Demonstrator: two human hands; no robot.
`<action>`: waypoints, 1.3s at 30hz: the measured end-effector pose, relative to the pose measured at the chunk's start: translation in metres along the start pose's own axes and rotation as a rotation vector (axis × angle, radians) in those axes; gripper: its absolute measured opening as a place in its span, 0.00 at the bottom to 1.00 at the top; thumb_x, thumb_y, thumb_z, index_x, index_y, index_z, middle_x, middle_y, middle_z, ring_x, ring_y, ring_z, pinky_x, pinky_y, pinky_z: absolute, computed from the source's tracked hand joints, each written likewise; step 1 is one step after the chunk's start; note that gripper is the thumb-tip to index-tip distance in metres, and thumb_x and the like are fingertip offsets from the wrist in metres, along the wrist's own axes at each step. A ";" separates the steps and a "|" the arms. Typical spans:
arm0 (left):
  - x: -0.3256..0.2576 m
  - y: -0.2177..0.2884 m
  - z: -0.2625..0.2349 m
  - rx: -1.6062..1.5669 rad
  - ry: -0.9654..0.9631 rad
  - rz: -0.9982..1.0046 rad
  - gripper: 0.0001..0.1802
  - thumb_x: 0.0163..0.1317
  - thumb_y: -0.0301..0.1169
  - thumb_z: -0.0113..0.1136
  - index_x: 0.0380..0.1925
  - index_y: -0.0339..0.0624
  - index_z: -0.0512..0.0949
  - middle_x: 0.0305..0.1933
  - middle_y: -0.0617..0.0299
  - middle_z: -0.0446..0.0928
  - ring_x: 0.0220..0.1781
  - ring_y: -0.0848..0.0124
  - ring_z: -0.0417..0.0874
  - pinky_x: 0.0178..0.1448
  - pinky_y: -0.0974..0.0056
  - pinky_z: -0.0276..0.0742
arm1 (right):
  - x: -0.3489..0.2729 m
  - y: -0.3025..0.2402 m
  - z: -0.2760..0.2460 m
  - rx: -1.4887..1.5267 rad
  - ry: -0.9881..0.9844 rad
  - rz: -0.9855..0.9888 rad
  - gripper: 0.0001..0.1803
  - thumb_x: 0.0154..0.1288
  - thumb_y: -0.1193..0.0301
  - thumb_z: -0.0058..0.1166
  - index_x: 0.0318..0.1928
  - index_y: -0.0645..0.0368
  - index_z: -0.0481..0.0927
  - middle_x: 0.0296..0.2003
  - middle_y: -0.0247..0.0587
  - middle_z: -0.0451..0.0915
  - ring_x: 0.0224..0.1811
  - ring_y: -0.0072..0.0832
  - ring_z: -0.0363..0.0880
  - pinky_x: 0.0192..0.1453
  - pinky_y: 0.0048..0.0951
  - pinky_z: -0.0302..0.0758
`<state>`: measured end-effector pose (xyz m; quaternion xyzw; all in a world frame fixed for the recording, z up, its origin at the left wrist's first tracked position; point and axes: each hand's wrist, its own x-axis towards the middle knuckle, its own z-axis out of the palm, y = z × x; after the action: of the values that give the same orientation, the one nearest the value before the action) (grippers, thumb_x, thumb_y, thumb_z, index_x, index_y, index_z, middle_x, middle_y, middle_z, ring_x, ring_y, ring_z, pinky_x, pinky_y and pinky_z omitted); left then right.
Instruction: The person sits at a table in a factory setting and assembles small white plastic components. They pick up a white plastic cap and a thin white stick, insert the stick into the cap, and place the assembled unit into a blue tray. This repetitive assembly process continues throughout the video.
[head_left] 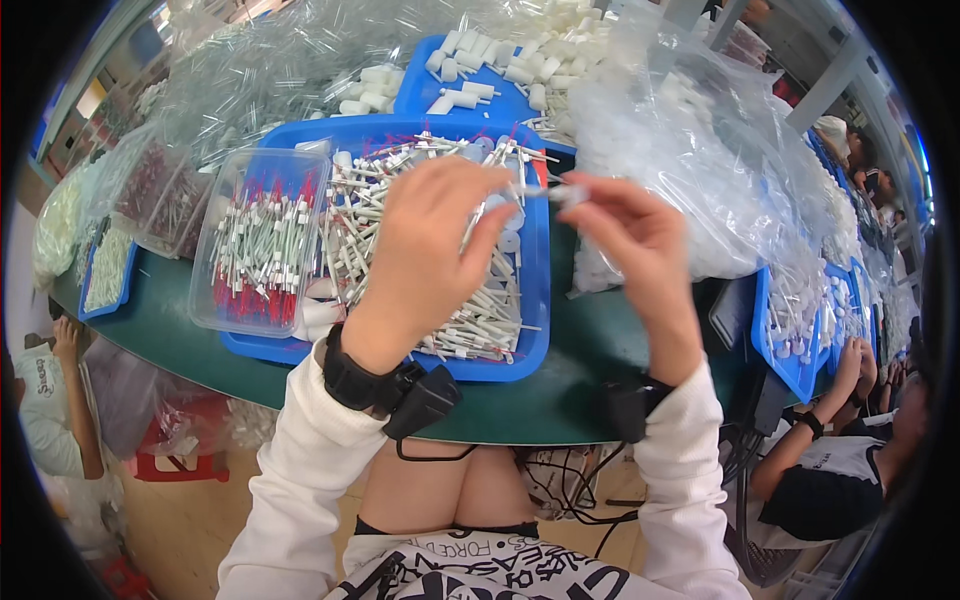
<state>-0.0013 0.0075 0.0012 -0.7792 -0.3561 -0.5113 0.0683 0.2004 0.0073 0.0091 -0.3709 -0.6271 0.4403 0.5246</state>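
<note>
above the blue tray (535, 345) of white-and-red stick parts, left hand (430, 240) and right hand (630, 235) pinched shut on one small clear plastic piece (560, 193) between fingertips; probably featherlight, stiff, slick, best nipped at the ends.

Two hands are in view, the left hand (430, 235) and the right hand (635, 235), and each wrist carries one black band. On the desk (590, 350) I count one large blue tray (535, 330) full of white pins, too many to count, and one clear plastic box (258, 240) with red-tipped pins inside. Behind it stands one more blue tray (420, 90) with white tubes. At the right edge there is one further blue tray (790, 345). At the left edge lies one small blue tray (108, 270).
</note>
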 end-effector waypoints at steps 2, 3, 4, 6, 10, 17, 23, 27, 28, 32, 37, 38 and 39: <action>-0.002 -0.009 -0.005 0.092 -0.039 -0.125 0.13 0.55 0.25 0.59 0.42 0.42 0.78 0.40 0.57 0.78 0.47 0.58 0.75 0.52 0.57 0.67 | -0.009 -0.026 -0.027 -0.066 0.254 -0.198 0.13 0.63 0.77 0.54 0.48 0.65 0.79 0.39 0.41 0.81 0.41 0.22 0.79 0.47 0.21 0.73; -0.003 -0.011 -0.007 0.132 -0.057 -0.184 0.14 0.56 0.27 0.59 0.44 0.43 0.78 0.43 0.57 0.78 0.51 0.57 0.75 0.55 0.57 0.66 | -0.014 -0.039 -0.054 -0.111 0.368 -0.293 0.13 0.63 0.76 0.53 0.48 0.67 0.78 0.41 0.42 0.81 0.42 0.25 0.80 0.49 0.23 0.73; -0.007 -0.014 -0.004 0.180 -0.119 -0.172 0.16 0.57 0.28 0.59 0.46 0.44 0.77 0.46 0.57 0.77 0.52 0.58 0.74 0.56 0.56 0.65 | -0.020 -0.054 -0.077 -0.089 0.471 -0.378 0.14 0.64 0.76 0.53 0.49 0.68 0.77 0.42 0.43 0.81 0.43 0.26 0.80 0.51 0.24 0.73; -0.015 -0.017 0.000 0.295 -0.238 -0.147 0.18 0.58 0.30 0.58 0.50 0.47 0.75 0.51 0.57 0.75 0.54 0.59 0.73 0.59 0.55 0.63 | -0.030 -0.072 -0.131 -0.138 0.665 -0.460 0.15 0.64 0.75 0.53 0.49 0.70 0.77 0.43 0.44 0.80 0.44 0.28 0.80 0.52 0.25 0.74; -0.019 -0.019 0.005 0.345 -0.372 -0.149 0.18 0.60 0.34 0.57 0.51 0.48 0.74 0.53 0.59 0.73 0.55 0.62 0.72 0.61 0.52 0.58 | -0.051 -0.058 -0.269 -0.617 0.992 -0.248 0.16 0.62 0.69 0.57 0.47 0.65 0.78 0.44 0.44 0.81 0.44 0.29 0.80 0.49 0.24 0.74; 0.012 -0.015 0.013 0.405 -0.553 -0.289 0.10 0.60 0.35 0.57 0.38 0.44 0.76 0.42 0.62 0.78 0.46 0.60 0.77 0.50 0.55 0.63 | -0.055 -0.044 -0.310 -1.497 0.958 0.388 0.25 0.49 0.55 0.61 0.47 0.50 0.79 0.43 0.43 0.81 0.45 0.37 0.79 0.52 0.34 0.72; 0.003 -0.050 0.036 0.542 -0.313 -0.164 0.08 0.56 0.34 0.60 0.35 0.46 0.80 0.32 0.62 0.78 0.39 0.60 0.78 0.49 0.55 0.64 | 0.015 -0.085 -0.180 -1.301 0.896 -0.704 0.09 0.55 0.71 0.58 0.38 0.59 0.81 0.36 0.40 0.81 0.37 0.33 0.79 0.44 0.29 0.75; 0.006 -0.045 0.031 0.427 -0.297 -0.256 0.08 0.53 0.34 0.62 0.34 0.48 0.81 0.30 0.62 0.78 0.37 0.61 0.78 0.49 0.55 0.64 | 0.070 -0.057 -0.127 -1.117 0.392 -0.407 0.07 0.55 0.73 0.55 0.36 0.55 0.80 0.26 0.47 0.81 0.32 0.37 0.81 0.37 0.35 0.76; 0.009 -0.041 0.031 0.380 -0.278 -0.290 0.08 0.52 0.34 0.63 0.33 0.48 0.81 0.29 0.61 0.78 0.35 0.62 0.79 0.47 0.56 0.66 | 0.086 -0.040 -0.136 -1.260 0.309 -0.256 0.09 0.53 0.72 0.54 0.36 0.57 0.81 0.32 0.51 0.81 0.37 0.44 0.81 0.41 0.40 0.76; 0.018 -0.037 0.023 0.133 -0.227 -0.499 0.07 0.50 0.34 0.65 0.29 0.48 0.82 0.28 0.60 0.78 0.33 0.64 0.79 0.45 0.56 0.67 | 0.109 0.026 -0.173 -1.564 0.176 0.271 0.16 0.48 0.70 0.56 0.38 0.67 0.81 0.37 0.60 0.80 0.44 0.51 0.79 0.49 0.42 0.75; 0.017 -0.036 0.004 -0.297 -0.107 -0.663 0.06 0.52 0.28 0.64 0.30 0.39 0.80 0.29 0.60 0.79 0.29 0.70 0.82 0.33 0.66 0.73 | 0.113 0.029 -0.163 -1.585 0.150 0.484 0.17 0.50 0.72 0.53 0.42 0.63 0.81 0.45 0.58 0.79 0.50 0.50 0.77 0.53 0.44 0.74; 0.015 -0.036 0.004 -0.439 -0.083 -0.710 0.06 0.53 0.27 0.64 0.31 0.37 0.79 0.30 0.60 0.80 0.29 0.71 0.82 0.31 0.68 0.73 | 0.112 0.029 -0.162 -1.568 0.149 0.512 0.17 0.51 0.71 0.53 0.43 0.63 0.81 0.45 0.57 0.79 0.50 0.49 0.77 0.53 0.44 0.74; 0.015 -0.035 0.003 -0.562 -0.046 -0.736 0.07 0.55 0.27 0.63 0.33 0.36 0.79 0.31 0.59 0.80 0.31 0.71 0.83 0.34 0.69 0.73 | 0.112 0.029 -0.161 -1.554 0.150 0.537 0.18 0.51 0.70 0.53 0.43 0.63 0.81 0.46 0.57 0.79 0.51 0.49 0.77 0.53 0.45 0.74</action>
<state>-0.0175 0.0417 0.0033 -0.6004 -0.4579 -0.5609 -0.3393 0.3398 0.1469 0.0292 -0.7937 -0.6063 -0.0345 0.0361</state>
